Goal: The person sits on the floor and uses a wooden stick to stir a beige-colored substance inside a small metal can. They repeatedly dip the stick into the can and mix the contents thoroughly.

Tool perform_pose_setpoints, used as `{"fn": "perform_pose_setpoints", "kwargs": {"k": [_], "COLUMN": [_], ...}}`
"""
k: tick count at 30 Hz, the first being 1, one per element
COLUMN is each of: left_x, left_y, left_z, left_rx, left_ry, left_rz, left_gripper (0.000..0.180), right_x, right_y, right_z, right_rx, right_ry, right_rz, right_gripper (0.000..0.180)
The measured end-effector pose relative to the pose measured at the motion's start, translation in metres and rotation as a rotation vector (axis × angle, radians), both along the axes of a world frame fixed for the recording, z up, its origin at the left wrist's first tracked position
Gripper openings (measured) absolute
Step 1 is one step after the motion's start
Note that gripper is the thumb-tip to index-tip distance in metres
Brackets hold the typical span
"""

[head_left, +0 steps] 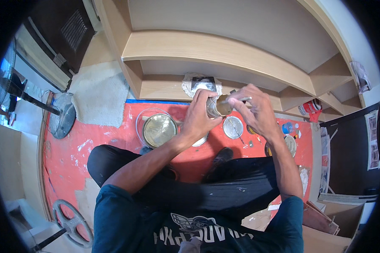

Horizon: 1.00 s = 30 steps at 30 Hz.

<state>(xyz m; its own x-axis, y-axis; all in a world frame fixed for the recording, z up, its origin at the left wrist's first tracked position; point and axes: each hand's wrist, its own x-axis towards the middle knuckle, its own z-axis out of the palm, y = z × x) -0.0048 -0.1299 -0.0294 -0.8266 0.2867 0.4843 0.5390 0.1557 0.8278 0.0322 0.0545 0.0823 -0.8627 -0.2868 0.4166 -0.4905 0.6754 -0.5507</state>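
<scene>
My left hand point(197, 114) is wrapped round a small pale container point(213, 107) with a patterned side. Its mouth tips toward the right and shows something brownish inside. Close beside that mouth, my right hand point(257, 110) is closed on a thin pale stick-like handle point(244, 99). The handle's far end is hidden, so I cannot make out the tool's kind. Below my hands on the floor are a round tin point(159, 130) with a wire handle and a round pale lid or dish point(233, 127) with a thin stick across it.
A wooden shelf unit point(198, 44) stands in front, with a cloth point(189, 86) on its low board. Red sheeting point(101, 139) covers the floor. A blue cup point(287, 127) and another tin point(290, 144) are at right. At left are a fan base point(64, 116) and a pale mat point(101, 97).
</scene>
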Motion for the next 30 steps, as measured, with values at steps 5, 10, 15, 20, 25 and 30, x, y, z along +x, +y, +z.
{"fn": "perform_pose_setpoints", "kwargs": {"k": [5, 10, 15, 20, 25, 30], "left_x": [0.000, 0.000, 0.000, -0.001, 0.000, -0.001], "left_y": [0.001, -0.002, -0.004, -0.003, -0.002, 0.001], "left_z": [0.002, 0.002, 0.004, 0.003, 0.002, 0.002], "left_rx": [0.041, 0.034, 0.003, 0.006, -0.031, 0.004], "left_ry": [-0.044, -0.044, -0.033, -0.024, -0.011, 0.003], "left_rz": [-0.012, -0.009, 0.000, 0.004, 0.053, 0.101], "left_gripper": [0.065, 0.064, 0.061, 0.063, 0.064, 0.065], "right_x": [0.000, 0.002, 0.001, -0.002, 0.000, -0.009], "right_y": [0.002, 0.005, 0.005, 0.005, 0.018, 0.048], "right_z": [0.007, 0.011, 0.006, 0.005, -0.001, 0.007], "right_rx": [0.157, 0.164, 0.076, 0.121, -0.234, -0.414], "right_ry": [0.044, -0.021, -0.018, 0.034, -0.232, -0.168], "right_rz": [-0.070, -0.078, -0.020, -0.052, -0.070, -0.055], "right_gripper": [0.019, 0.016, 0.014, 0.014, 0.018, 0.021]}}
